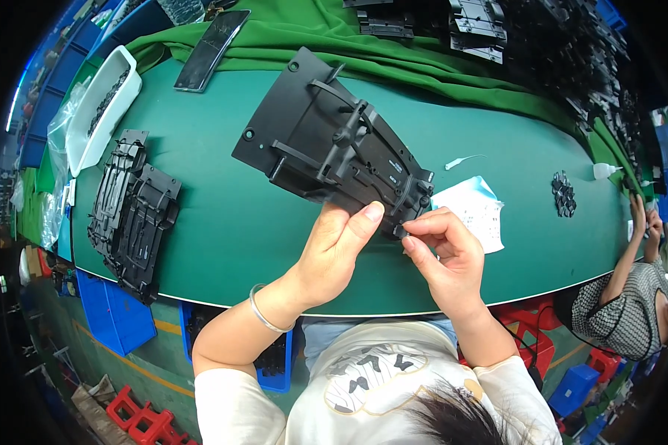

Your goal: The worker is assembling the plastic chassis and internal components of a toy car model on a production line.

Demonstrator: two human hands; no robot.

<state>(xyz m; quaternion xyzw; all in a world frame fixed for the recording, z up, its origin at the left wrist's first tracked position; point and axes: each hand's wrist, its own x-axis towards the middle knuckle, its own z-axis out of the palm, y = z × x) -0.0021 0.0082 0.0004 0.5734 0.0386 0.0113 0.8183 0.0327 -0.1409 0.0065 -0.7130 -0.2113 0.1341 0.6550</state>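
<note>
A black moulded plastic panel (341, 141) with ribs, hoops and two holes near its far edge is held up tilted over the green table. My left hand (332, 256) grips its lower edge, thumb on top and the other fingers hidden behind it. At the panel's near right corner, my right hand (445, 256) has thumb and forefinger pinched on a small black piece (400, 231). Whether that piece is loose or part of the panel I cannot tell. Under and beyond my right hand lies a crumpled white paper (471, 211) with writing.
More black panels (133, 211) are stacked at the left, near a white tray (126, 93) of small black parts. A phone (212, 50) rests by green cloth (289, 41). Small black pieces (563, 194) lie at the right; a co-worker (623, 297) sits beyond them.
</note>
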